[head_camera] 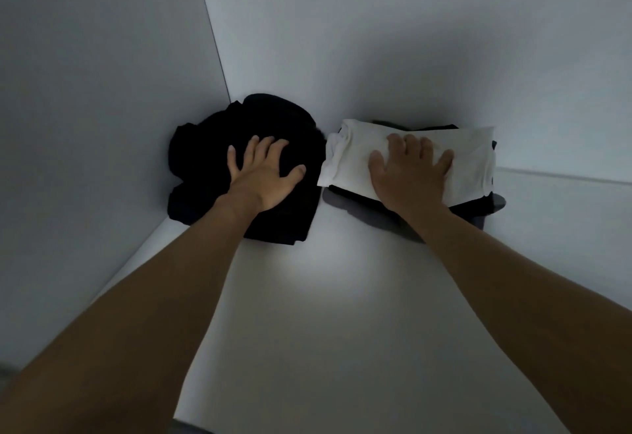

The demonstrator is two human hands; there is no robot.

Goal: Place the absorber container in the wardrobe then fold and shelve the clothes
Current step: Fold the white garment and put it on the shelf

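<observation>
Two piles of folded clothes sit deep on a white wardrobe shelf (342, 296). The black pile (205, 146) fills the back left corner. My left hand (263, 173) lies flat on top of it, fingers spread. To its right a folded white garment (472, 160) tops a stack of dark and grey clothes (369, 214). My right hand (410, 173) presses flat on the white garment with straight fingers. No absorber container is in view.
The wardrobe's left side wall (85, 125) and back wall (410, 40) close in the shelf. A narrow gap of bare shelf separates the two piles. The shelf's front edge (191, 420) shows at the bottom.
</observation>
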